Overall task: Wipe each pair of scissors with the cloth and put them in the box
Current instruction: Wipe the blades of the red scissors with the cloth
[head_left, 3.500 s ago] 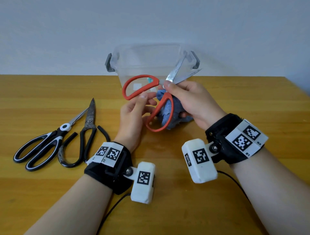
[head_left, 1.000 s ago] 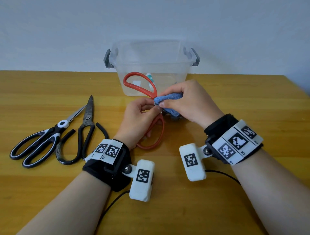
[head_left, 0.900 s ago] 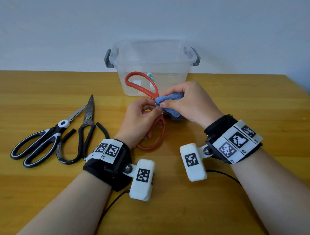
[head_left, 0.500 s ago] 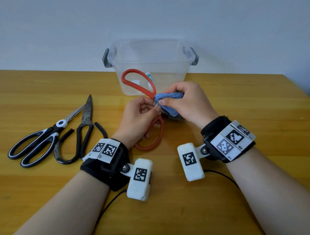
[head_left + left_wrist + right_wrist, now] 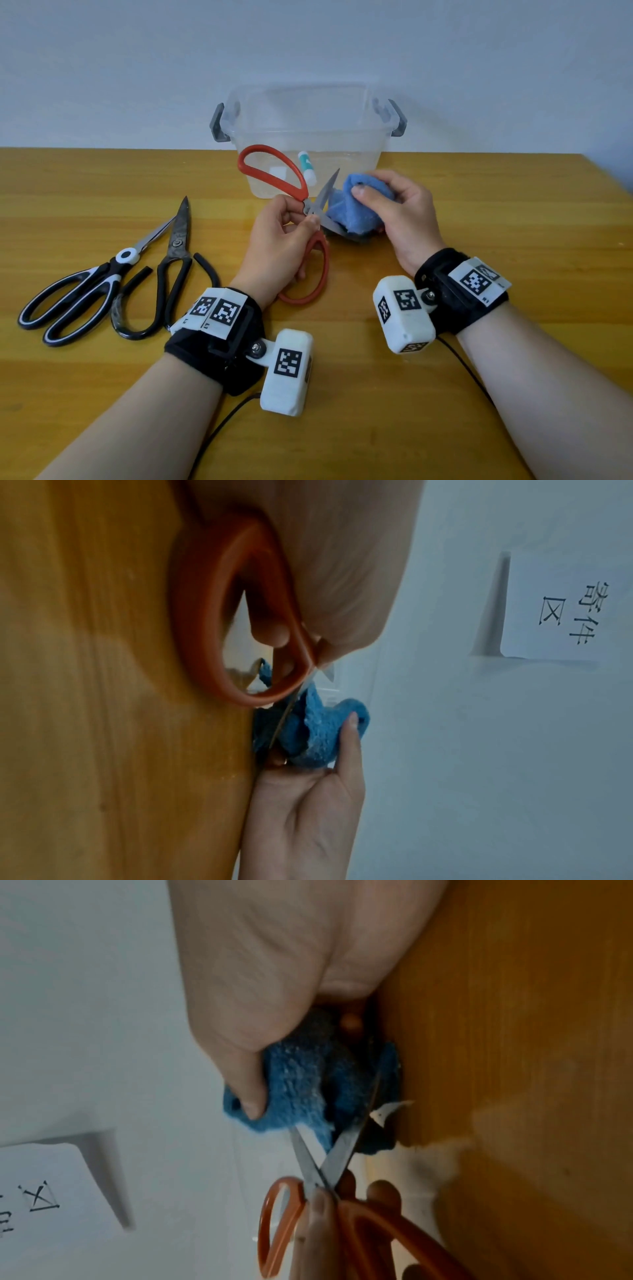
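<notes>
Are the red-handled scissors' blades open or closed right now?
Open. The red-handled scissors show two steel blades crossing in an X at the pivot; one points up, the other runs into the blue cloth held by the right hand.

box (image 5: 310, 113) behind hands; two scissors (image 5: 113, 277) left on table (image 5: 513, 212); tube (image 5: 306, 168) in box

the right hand (image 5: 399, 212) has slid the blue cloth (image 5: 352, 209) outward, baring one blade of the red scissors (image 5: 310, 219).
</notes>
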`<action>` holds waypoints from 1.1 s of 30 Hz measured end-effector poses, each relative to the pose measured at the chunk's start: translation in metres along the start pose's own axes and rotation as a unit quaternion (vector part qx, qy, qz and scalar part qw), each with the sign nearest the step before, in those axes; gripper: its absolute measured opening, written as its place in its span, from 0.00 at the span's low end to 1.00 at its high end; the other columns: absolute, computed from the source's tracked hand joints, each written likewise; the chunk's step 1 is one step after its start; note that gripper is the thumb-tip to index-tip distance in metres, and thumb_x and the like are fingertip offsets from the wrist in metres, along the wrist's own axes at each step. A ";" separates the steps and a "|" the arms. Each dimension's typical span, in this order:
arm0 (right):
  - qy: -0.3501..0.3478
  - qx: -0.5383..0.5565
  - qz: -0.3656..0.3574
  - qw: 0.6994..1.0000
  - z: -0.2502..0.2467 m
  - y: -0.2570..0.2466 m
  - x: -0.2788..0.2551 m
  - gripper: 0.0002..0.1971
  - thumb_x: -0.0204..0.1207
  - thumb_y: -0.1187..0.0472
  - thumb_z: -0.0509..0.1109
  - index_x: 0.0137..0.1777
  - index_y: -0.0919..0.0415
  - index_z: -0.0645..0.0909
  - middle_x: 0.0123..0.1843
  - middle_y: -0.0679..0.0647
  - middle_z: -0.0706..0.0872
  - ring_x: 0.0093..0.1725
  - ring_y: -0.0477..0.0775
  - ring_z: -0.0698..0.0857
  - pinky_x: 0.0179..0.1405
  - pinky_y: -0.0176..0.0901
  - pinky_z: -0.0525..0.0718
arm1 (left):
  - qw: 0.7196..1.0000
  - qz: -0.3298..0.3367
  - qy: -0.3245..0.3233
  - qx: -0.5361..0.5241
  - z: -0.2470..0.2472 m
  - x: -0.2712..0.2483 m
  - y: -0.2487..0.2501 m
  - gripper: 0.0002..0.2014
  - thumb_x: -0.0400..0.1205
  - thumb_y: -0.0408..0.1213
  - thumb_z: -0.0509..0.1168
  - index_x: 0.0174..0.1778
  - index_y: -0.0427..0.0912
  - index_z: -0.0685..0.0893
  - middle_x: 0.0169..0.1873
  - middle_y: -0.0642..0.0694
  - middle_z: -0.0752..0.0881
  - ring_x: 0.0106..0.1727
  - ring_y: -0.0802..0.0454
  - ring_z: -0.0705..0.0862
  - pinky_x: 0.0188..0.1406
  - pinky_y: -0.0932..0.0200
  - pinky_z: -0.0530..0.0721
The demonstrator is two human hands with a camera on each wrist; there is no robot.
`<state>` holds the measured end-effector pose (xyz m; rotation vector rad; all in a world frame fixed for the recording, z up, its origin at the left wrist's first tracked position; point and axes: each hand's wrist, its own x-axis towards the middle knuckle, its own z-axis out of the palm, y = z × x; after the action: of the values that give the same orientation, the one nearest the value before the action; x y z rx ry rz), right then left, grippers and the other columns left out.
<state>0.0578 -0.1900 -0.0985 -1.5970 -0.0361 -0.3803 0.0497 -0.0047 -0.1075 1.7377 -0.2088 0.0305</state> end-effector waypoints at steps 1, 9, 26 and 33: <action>-0.030 -0.008 -0.009 0.999 0.002 -0.001 -0.002 0.06 0.78 0.64 0.78 0.50 0.53 0.91 0.43 0.43 0.92 0.46 0.42 0.90 0.45 0.36 0.85 | 1.000 -0.002 -0.010 0.004 0.000 0.000 0.001 0.04 0.90 0.34 0.65 0.53 0.39 0.75 0.44 0.30 0.89 0.12 0.51 0.74 0.10 0.61 0.70; -0.107 -0.112 -0.073 0.985 0.013 0.002 -0.005 0.04 0.75 0.63 0.81 0.49 0.57 0.93 0.41 0.44 0.93 0.43 0.45 0.91 0.45 0.41 0.89 | 0.999 -0.005 -0.047 -0.008 0.001 -0.004 0.004 0.03 0.91 0.29 0.62 0.55 0.32 0.75 0.40 0.33 0.91 0.15 0.51 0.78 0.12 0.59 0.74; 0.125 -0.077 -0.040 0.988 0.011 0.006 0.001 0.06 0.75 0.59 0.80 0.48 0.58 0.90 0.42 0.48 0.91 0.42 0.45 0.89 0.45 0.47 0.91 | 0.997 -0.014 -0.072 -0.010 0.002 -0.010 0.014 0.06 0.90 0.30 0.63 0.58 0.30 0.75 0.46 0.27 0.90 0.15 0.59 0.81 0.10 0.65 0.71; -0.065 -0.128 -0.074 0.987 0.018 0.002 -0.007 0.09 0.68 0.57 0.86 0.39 0.43 0.89 0.37 0.41 0.91 0.41 0.41 0.89 0.43 0.37 0.86 | 0.999 -0.022 -0.044 0.017 0.001 -0.007 0.014 0.07 0.89 0.29 0.64 0.60 0.28 0.79 0.41 0.34 0.92 0.14 0.59 0.78 0.11 0.64 0.72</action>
<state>0.0552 -0.1713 -0.1022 -1.8781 -0.2138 -0.4075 0.0402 -0.0071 -0.0950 1.7795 -0.2351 -0.0749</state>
